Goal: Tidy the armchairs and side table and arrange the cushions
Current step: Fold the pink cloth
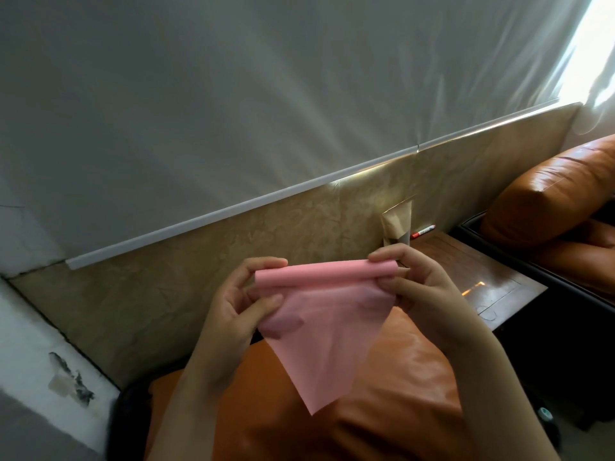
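I hold a pink sheet of paper (319,331) up in front of me, its top edge rolled into a tube. My left hand (239,301) pinches the roll's left end and my right hand (419,284) pinches its right end. The loose lower corner hangs down over the back of an orange leather armchair (392,410) right below. A dark wooden side table (482,277) stands to the right, behind my right hand. A second orange armchair (559,201) sits at the far right.
A red and white marker (423,231) and a brown paper roll (397,226) lie at the table's back edge by the beige wall panel (199,277). A white blind (233,94) hangs above. A small teal-capped object (545,413) sits on the floor, lower right.
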Demonstrator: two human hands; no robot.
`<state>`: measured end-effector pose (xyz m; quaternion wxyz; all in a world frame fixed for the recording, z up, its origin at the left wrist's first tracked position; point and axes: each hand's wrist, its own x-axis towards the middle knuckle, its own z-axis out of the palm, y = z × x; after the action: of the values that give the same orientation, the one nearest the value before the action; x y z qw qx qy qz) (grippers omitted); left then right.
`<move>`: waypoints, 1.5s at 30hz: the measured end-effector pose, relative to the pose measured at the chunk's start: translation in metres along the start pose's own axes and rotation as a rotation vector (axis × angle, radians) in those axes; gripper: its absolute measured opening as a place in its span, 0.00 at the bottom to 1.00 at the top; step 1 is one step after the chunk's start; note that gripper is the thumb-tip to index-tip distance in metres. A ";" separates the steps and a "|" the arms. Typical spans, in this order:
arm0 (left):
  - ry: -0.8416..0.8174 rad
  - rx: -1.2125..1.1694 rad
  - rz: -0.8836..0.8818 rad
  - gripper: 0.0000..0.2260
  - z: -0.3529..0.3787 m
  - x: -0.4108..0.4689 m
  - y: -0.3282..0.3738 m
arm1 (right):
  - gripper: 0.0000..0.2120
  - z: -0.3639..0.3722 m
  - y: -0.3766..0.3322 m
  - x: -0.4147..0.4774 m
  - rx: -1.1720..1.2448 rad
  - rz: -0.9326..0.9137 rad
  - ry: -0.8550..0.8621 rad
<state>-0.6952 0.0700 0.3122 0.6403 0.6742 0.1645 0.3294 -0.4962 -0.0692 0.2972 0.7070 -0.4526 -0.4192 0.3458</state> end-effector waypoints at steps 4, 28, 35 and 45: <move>-0.025 -0.035 0.005 0.12 -0.003 -0.002 -0.001 | 0.09 -0.002 -0.001 -0.001 0.022 0.017 -0.058; 0.063 0.027 -0.042 0.11 0.001 -0.004 -0.008 | 0.12 0.003 0.004 -0.001 -0.072 0.035 -0.005; 0.120 -0.023 -0.053 0.07 -0.003 -0.010 -0.017 | 0.08 0.003 0.005 -0.003 -0.096 0.114 -0.049; 0.176 -0.025 -0.136 0.16 -0.004 -0.017 -0.026 | 0.17 -0.002 0.021 -0.003 -0.126 0.149 -0.035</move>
<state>-0.7054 0.0652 0.2827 0.6525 0.6218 0.2613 0.3454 -0.4978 -0.0652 0.2766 0.6418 -0.5200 -0.4176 0.3785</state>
